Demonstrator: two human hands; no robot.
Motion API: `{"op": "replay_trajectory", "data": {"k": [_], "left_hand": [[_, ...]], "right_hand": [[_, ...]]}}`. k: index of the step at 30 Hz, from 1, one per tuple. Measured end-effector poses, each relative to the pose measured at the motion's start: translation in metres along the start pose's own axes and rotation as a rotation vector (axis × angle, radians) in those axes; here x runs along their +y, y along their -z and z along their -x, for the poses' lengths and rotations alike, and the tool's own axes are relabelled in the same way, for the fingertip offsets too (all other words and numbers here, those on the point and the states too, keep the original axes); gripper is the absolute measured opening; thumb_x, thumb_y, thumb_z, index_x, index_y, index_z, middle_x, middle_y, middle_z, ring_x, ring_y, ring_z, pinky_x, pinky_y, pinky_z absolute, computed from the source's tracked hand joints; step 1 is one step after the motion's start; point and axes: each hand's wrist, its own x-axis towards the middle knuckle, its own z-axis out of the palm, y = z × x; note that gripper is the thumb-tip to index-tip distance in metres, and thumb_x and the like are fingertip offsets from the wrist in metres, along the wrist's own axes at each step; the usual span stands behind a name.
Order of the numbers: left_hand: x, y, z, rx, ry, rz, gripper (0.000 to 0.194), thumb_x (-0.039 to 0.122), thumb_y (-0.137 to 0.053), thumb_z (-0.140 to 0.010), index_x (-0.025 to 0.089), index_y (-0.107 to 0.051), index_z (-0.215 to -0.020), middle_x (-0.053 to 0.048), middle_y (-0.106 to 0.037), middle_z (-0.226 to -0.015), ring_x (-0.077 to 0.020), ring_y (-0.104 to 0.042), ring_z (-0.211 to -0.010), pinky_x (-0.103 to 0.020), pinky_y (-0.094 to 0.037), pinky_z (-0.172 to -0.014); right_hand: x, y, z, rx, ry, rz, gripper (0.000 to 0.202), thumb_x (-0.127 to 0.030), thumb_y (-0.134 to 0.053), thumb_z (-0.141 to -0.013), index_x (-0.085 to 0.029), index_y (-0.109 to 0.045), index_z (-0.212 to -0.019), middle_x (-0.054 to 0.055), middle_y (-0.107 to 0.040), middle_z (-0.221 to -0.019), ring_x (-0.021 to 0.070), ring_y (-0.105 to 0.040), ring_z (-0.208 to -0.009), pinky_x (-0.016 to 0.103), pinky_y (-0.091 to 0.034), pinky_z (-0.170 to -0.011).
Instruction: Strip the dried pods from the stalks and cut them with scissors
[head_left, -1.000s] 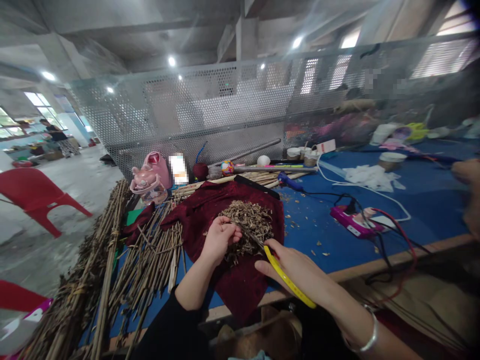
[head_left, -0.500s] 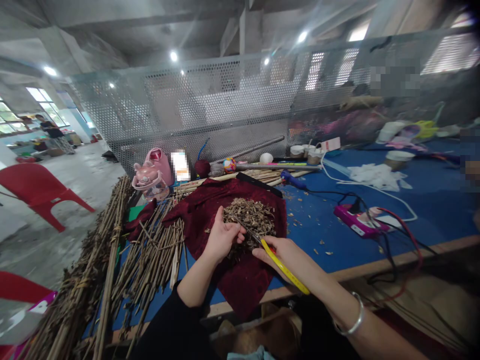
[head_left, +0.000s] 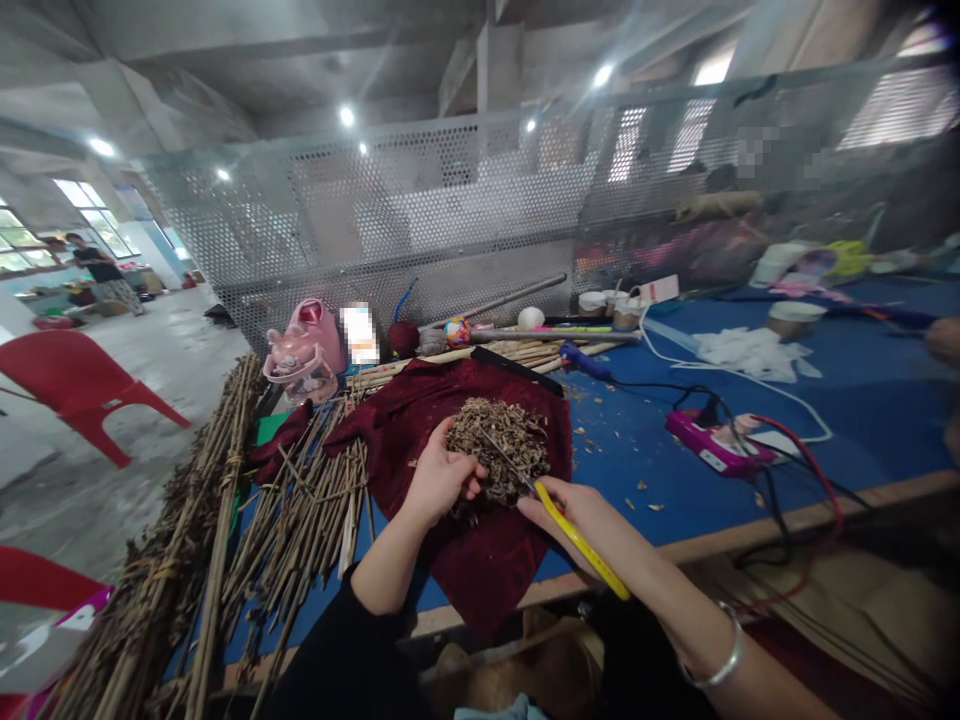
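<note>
My right hand (head_left: pixel 574 520) is wrapped round a pair of shears (head_left: pixel 581 545) with yellow handles. The thin dark blades point forward and left, over a heap of small dried plant pieces (head_left: pixel 517 432). At the heap's left edge is my left hand (head_left: pixel 444 475), its thumb and fingers pinched together. Whatever may be between those fingers is too small or hidden to make out. Under the heap spreads a dark red cloth (head_left: pixel 484 580), its front corner hanging over the table edge. Cut dry stalks (head_left: pixel 322 510) lie just left of the cloth.
Long bundled stalks (head_left: pixel 161 560) line the left table end, with a red chair (head_left: pixel 82 375) beyond. A blue glue gun (head_left: pixel 585 360) and a purple power strip (head_left: pixel 716 445) with cables lie right on the blue tabletop (head_left: pixel 630 430). A perforated metal screen (head_left: pixel 420 220) stands behind.
My right hand has moved slightly right and back with the shears, so the blades have drawn away from my left fingers. My left hand has hardly moved.
</note>
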Motion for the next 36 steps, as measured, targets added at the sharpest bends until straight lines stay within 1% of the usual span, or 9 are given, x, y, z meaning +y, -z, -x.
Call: {"op": "replay_trajectory", "data": {"k": [5, 12, 17, 21, 23, 27, 31, 33, 36], "left_hand": [[0.000, 0.007, -0.003, 0.077, -0.051, -0.225, 0.066, 0.035, -0.056, -0.077, 0.016, -0.029, -0.134, 0.009, -0.051, -0.043, -0.0053, -0.038, -0.027, -0.014, -0.026, -0.032], [0.006, 0.037, -0.029, 0.411, -0.271, -0.279, 0.032, 0.036, -0.057, -0.076, 0.012, -0.060, -0.097, 0.004, -0.052, -0.055, -0.0050, -0.041, -0.043, -0.017, -0.034, -0.046], [0.018, 0.027, -0.027, 0.179, -0.313, -0.434, 0.032, 0.038, -0.061, -0.072, 0.013, -0.066, -0.093, -0.002, -0.061, -0.073, -0.0103, -0.051, -0.063, -0.021, -0.040, -0.063], [0.020, 0.007, -0.023, -0.146, -0.193, -0.377, 0.054, 0.036, -0.063, -0.071, 0.014, -0.053, -0.119, 0.006, -0.050, -0.060, -0.0053, -0.039, -0.047, -0.019, -0.033, -0.049], [0.020, 0.002, -0.026, -0.225, -0.154, -0.327, 0.050, 0.039, -0.060, -0.073, 0.013, -0.054, -0.116, 0.008, -0.043, -0.053, -0.0044, -0.033, -0.042, -0.018, -0.027, -0.043], [0.021, 0.013, -0.035, -0.069, -0.184, -0.388, 0.037, 0.044, -0.055, -0.076, 0.012, -0.063, -0.092, 0.005, -0.046, -0.054, -0.0050, -0.035, -0.043, -0.019, -0.028, -0.043], [0.028, 0.045, -0.030, 0.058, -0.250, -0.696, 0.050, 0.031, -0.063, -0.069, 0.013, -0.056, -0.115, 0.000, -0.059, -0.071, -0.0109, -0.052, -0.060, -0.023, -0.040, -0.061], [0.030, 0.061, -0.020, 0.139, -0.192, -0.864, 0.052, 0.026, -0.063, -0.067, 0.012, -0.054, -0.116, -0.002, -0.061, -0.074, -0.0138, -0.055, -0.067, -0.024, -0.041, -0.065], [0.027, 0.074, 0.002, 0.149, -0.055, -1.051, 0.030, 0.026, -0.062, -0.068, 0.013, -0.064, -0.094, -0.004, -0.062, -0.073, -0.0157, -0.056, -0.067, -0.025, -0.040, -0.062]], "right_hand": [[0.003, 0.013, 0.008, -0.091, 0.065, -0.187, 0.039, -0.056, -0.040, -0.081, -0.018, -0.050, -0.082, 0.002, -0.053, -0.071, 0.0144, -0.048, -0.065, 0.022, -0.040, -0.058], [0.011, 0.015, 0.011, -0.037, 0.014, -0.257, 0.052, -0.066, -0.028, -0.082, -0.019, -0.050, -0.085, 0.000, -0.048, -0.068, 0.0141, -0.046, -0.063, 0.023, -0.039, -0.056], [0.011, 0.013, 0.008, -0.070, 0.071, -0.281, 0.053, -0.067, -0.035, -0.078, -0.017, -0.051, -0.084, 0.003, -0.051, -0.072, 0.0151, -0.045, -0.066, 0.024, -0.040, -0.058], [0.015, 0.011, 0.008, -0.085, 0.121, -0.311, 0.053, -0.067, -0.038, -0.078, -0.016, -0.050, -0.087, 0.004, -0.053, -0.076, 0.0161, -0.046, -0.068, 0.025, -0.041, -0.059], [0.018, 0.013, 0.011, -0.101, 0.145, -0.308, 0.052, -0.065, -0.041, -0.078, -0.016, -0.052, -0.090, 0.003, -0.052, -0.076, 0.0154, -0.045, -0.067, 0.024, -0.040, -0.059], [0.025, 0.018, 0.018, -0.111, 0.144, -0.377, 0.050, -0.064, -0.048, -0.075, -0.018, -0.055, -0.092, 0.001, -0.052, -0.073, 0.0137, -0.044, -0.064, 0.023, -0.039, -0.057], [0.034, 0.014, 0.019, -0.110, 0.029, -0.630, 0.058, -0.069, -0.047, -0.072, -0.020, -0.052, -0.102, -0.001, -0.046, -0.068, 0.0083, -0.034, -0.051, 0.018, -0.030, -0.041], [0.038, 0.009, 0.015, -0.084, -0.033, -0.842, 0.063, -0.073, -0.045, -0.070, -0.022, -0.048, -0.107, -0.003, -0.041, -0.066, 0.0062, -0.029, -0.045, 0.016, -0.025, -0.036], [0.043, 0.004, 0.007, -0.035, -0.093, -1.158, 0.069, -0.078, -0.045, -0.064, -0.022, -0.048, -0.104, -0.004, -0.039, -0.062, 0.0058, -0.029, -0.043, 0.016, -0.028, -0.033]]}}
